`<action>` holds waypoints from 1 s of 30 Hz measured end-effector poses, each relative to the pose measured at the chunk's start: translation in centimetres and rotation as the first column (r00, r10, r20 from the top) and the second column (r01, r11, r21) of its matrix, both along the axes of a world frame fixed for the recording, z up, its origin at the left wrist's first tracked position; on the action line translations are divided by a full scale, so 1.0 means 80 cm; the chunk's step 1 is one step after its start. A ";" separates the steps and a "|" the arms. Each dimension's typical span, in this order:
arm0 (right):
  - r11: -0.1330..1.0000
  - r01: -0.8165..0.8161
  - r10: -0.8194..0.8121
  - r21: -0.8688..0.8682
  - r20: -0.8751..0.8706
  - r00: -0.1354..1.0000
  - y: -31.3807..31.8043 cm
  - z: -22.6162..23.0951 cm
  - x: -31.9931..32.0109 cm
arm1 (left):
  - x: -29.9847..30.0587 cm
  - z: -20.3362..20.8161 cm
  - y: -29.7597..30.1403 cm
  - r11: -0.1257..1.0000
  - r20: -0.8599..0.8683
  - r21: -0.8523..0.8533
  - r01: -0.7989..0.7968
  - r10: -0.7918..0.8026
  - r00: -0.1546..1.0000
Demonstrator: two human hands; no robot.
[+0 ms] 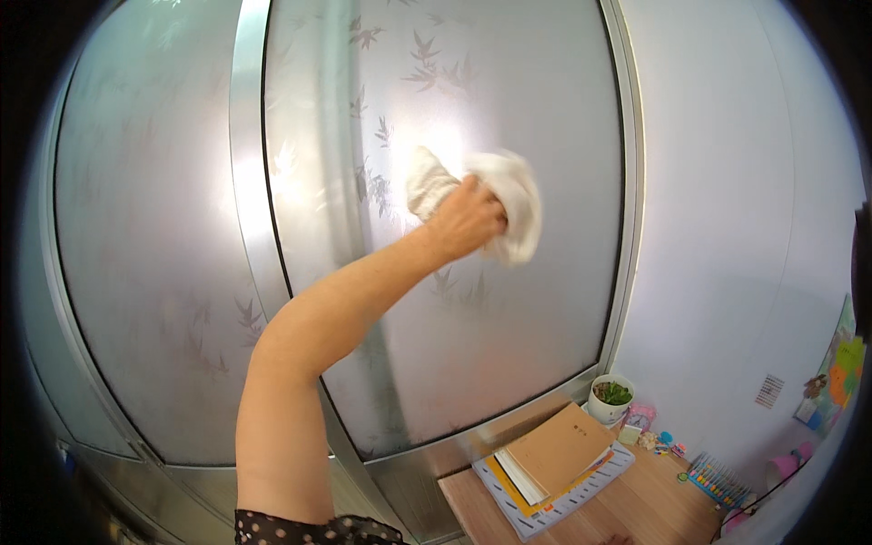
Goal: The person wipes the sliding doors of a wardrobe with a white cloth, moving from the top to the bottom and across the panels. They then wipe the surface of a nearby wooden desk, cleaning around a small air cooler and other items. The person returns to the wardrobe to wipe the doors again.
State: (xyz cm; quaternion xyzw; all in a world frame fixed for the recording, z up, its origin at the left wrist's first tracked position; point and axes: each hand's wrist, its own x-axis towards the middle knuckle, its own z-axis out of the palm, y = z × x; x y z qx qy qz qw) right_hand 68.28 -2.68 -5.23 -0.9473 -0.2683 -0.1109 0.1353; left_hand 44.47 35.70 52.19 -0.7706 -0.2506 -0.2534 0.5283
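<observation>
My left arm reaches up and across to the frosted glass panel point(536, 327), which carries a leaf pattern. My left hand point(468, 218) is closed around a crumpled white cloth point(515, 204) against the glass. Parts of the cloth bulge out on both sides of the fingers, and its right side is blurred. A small patch of skin at the bottom edge, over the wooden desk point(663, 495), seems to be my right hand point(619, 540); its fingers cannot be made out.
A metal frame post point(250, 154) divides the glass panels. On the desk lie a brown folder point(563, 445) on papers, a white potted plant point(610, 400), a pink clock point(640, 418) and a colourful bead rack point(718, 481). A pale wall point(718, 227) stands at right.
</observation>
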 end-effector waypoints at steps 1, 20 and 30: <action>1.000 -0.012 0.011 0.017 0.023 1.000 0.000 -0.003 0.000 | 0.002 0.007 -0.019 0.992 -0.131 0.113 0.047 -0.032 0.991; 0.979 -0.056 0.058 0.194 -0.002 0.998 0.004 0.011 0.009 | 0.162 0.143 0.042 0.907 0.016 0.420 -0.016 0.010 1.000; 0.983 -0.054 0.050 0.177 0.023 0.998 0.009 0.000 0.018 | 0.204 0.185 0.042 0.941 0.532 0.294 -0.169 -0.014 0.846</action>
